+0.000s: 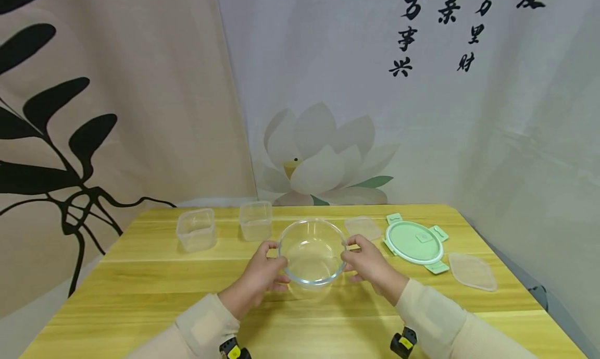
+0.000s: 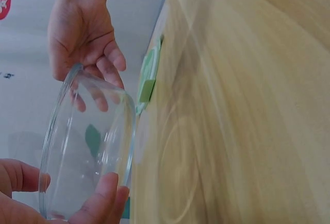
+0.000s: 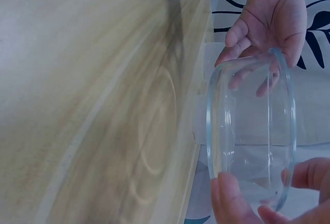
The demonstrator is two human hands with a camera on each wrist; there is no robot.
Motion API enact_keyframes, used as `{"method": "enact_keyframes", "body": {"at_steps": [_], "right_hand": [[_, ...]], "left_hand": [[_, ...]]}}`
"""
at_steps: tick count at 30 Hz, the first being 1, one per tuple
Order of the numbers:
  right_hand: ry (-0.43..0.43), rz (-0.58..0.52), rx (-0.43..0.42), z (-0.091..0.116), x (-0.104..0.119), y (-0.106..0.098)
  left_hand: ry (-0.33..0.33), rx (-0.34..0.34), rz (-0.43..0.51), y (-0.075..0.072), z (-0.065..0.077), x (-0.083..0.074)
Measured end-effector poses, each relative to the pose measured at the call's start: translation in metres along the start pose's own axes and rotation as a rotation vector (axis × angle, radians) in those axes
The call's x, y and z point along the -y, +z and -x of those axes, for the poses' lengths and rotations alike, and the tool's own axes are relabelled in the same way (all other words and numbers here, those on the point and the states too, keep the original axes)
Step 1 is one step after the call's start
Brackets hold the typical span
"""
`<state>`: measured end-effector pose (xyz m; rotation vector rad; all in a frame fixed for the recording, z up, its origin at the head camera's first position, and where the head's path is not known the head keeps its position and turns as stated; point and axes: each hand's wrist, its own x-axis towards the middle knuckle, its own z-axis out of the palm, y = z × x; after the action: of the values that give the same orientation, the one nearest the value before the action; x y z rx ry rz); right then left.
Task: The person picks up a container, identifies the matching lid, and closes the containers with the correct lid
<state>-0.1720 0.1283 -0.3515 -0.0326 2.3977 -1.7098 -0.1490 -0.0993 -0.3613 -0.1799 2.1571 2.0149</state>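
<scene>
1. Left hand — pinches left side of glass bowl.
2. Right hand — pinches its right side.
3. Bowl held just above wooden table, green lid to the right.

From my distant seat I read mostly yellow, mint and black.
The round glass bowl is colourless; from it I see a mint-green round plastic lid at three o'clock, black brushed characters at one, a pale grey-white lotus print with green leaves at twelve, and black leaf silhouettes on beige cloth at ten. Beneath, the yellow wooden table carries lighter and darker grain streaks.
</scene>
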Motion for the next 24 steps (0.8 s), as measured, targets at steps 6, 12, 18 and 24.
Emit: {"method": "enact_keyframes", "body": {"at_steps": [6, 12, 18, 24], "right_hand": [[0.032, -0.01, 0.001, 0.003, -0.006, 0.002], [0.041, -0.031, 0.014, 0.005, -0.012, 0.006], [0.048, -0.028, 0.015, 0.007, -0.015, 0.006], [0.058, -0.029, 0.031, 0.008, -0.017, 0.008]], "left_hand": [[-0.021, 0.011, 0.006, 0.001, 0.004, 0.005], [-0.026, 0.013, -0.011, 0.0, 0.008, 0.012], [-0.021, 0.015, -0.001, 0.002, 0.008, 0.017], [-0.033, 0.023, 0.011, 0.0, 0.009, 0.02]]}}
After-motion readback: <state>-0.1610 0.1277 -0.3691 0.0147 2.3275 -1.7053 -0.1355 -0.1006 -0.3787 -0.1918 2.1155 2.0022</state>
